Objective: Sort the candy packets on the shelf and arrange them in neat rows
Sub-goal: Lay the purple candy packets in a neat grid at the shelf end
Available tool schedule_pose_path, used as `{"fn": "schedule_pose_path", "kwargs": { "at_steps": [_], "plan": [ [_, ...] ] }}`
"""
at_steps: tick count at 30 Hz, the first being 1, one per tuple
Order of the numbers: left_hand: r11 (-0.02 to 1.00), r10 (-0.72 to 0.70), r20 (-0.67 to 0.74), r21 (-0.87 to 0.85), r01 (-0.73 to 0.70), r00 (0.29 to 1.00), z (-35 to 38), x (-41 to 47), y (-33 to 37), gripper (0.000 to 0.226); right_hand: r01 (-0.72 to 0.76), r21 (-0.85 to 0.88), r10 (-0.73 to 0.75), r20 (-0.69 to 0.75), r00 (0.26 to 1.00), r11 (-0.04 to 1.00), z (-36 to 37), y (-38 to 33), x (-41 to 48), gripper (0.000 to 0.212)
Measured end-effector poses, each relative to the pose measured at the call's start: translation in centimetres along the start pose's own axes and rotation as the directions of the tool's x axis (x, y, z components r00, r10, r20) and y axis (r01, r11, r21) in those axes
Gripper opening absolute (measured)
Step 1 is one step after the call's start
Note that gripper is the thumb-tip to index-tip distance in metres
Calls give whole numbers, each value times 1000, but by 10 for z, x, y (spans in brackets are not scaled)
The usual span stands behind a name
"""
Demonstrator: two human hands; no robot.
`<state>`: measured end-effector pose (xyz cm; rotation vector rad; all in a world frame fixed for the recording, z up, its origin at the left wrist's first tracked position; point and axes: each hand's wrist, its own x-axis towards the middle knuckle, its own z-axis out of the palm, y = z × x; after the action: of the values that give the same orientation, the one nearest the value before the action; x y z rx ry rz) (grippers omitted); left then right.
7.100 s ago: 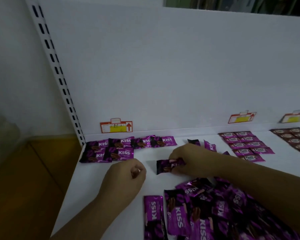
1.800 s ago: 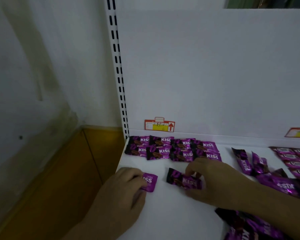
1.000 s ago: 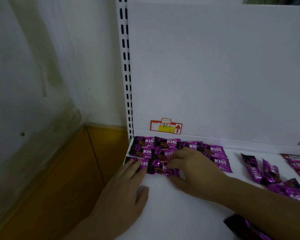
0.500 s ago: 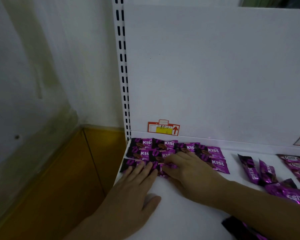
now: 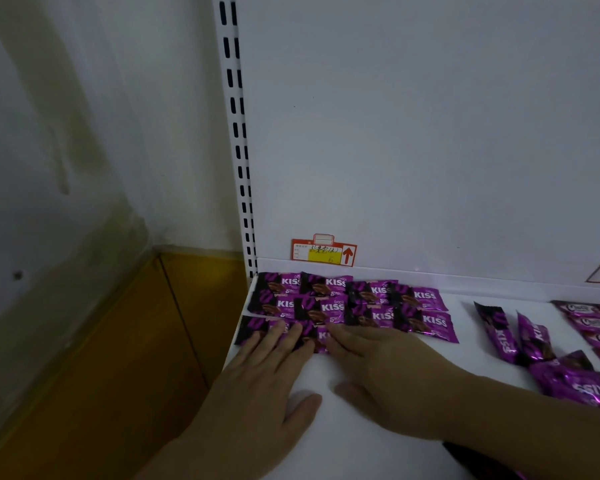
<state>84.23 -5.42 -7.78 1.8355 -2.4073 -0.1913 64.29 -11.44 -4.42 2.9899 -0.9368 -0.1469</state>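
Purple KISS candy packets [image 5: 333, 308] lie in two neat rows at the back left corner of the white shelf [image 5: 326, 427]. A third row starts in front of them with two packets [image 5: 253, 329]. My left hand [image 5: 257, 393] lies flat, its fingertips pressing on these front packets. My right hand [image 5: 381, 375] also lies flat beside it, fingertips touching the second front packet [image 5: 321, 336]. Neither hand grips anything. Loose KISS packets [image 5: 534, 341] sit unsorted to the right.
Brown-pink packets [image 5: 596, 323] of another candy lie in rows at the far right. A red and yellow price tag [image 5: 323, 252] sticks on the back panel. The shelf's left edge drops to a wooden floor [image 5: 101, 375]. More dark packets [image 5: 471, 459] lie under my right forearm.
Both hands brought one packet each to the front of the rows and laid them down as a third row. Now both hands are flattened on them. The view shifted slightly.
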Motion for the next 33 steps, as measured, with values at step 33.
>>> {"fn": "schedule_pose_path", "kwargs": {
  "at_steps": [33],
  "plan": [
    [997,3,-84,-76,-9,996,-4,-4,2,68,-130,231,184,-233,955,964,-18,31,13,39]
  ]
}}
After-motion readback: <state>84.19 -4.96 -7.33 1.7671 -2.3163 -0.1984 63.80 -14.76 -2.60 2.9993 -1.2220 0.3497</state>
